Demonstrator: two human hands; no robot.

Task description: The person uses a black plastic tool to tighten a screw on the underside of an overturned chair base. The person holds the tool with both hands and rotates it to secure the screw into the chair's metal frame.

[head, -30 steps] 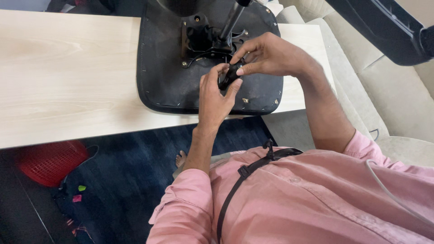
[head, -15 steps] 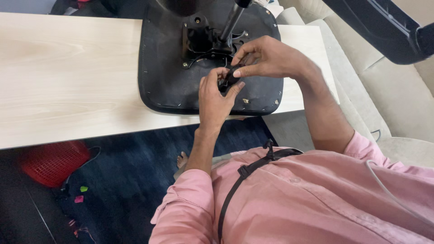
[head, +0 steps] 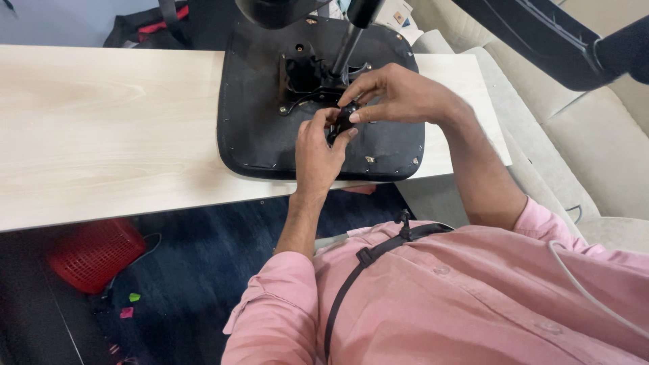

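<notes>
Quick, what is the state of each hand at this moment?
Left hand: fingers curled on a small black part above the black seat base.
Right hand: closed, pinching the same small black part from above.

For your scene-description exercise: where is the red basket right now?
In the head view, the red basket sits lower left, on the dark floor under the wooden table.

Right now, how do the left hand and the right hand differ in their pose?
The left hand comes up from below, fingers curled, back toward the camera; the right hand reaches in from the right, fingers pointing left. The left hand lies nearer the seat's front edge; the right is nearer the mechanism. Both grip one small black part.
</notes>
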